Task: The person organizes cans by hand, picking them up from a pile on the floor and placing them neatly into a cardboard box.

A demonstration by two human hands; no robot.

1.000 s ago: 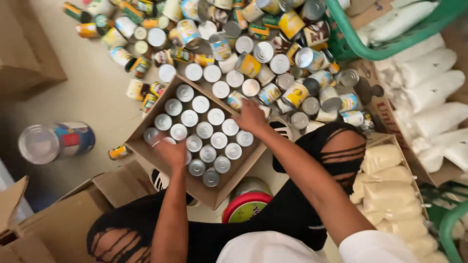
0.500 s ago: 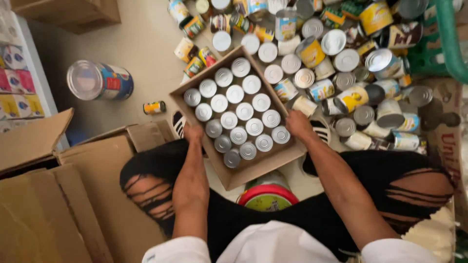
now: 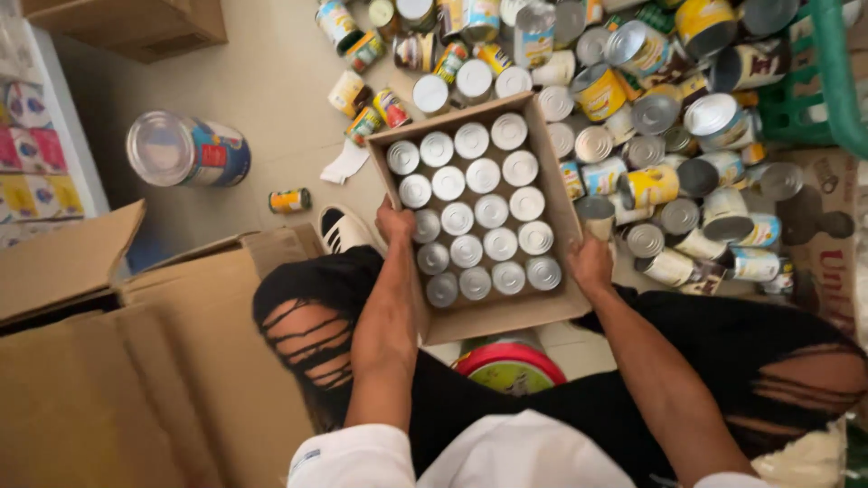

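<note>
A shallow cardboard box filled with rows of silver-topped cans is held over my lap. My left hand grips its left wall. On the opposite side my right hand grips the right wall near the front corner. Both forearms reach forward over my knees in ripped black trousers. Below the box a round tin with a red rim shows between my legs.
A heap of loose cans covers the floor to the right and beyond the box. A large tin and a small can lie on the floor at left. Big open cardboard boxes fill the lower left; a green basket stands upper right.
My view has swung so the box sits further right and closer. My right hand slid from the box's far right edge to its near right side; the left hand keeps its hold.
</note>
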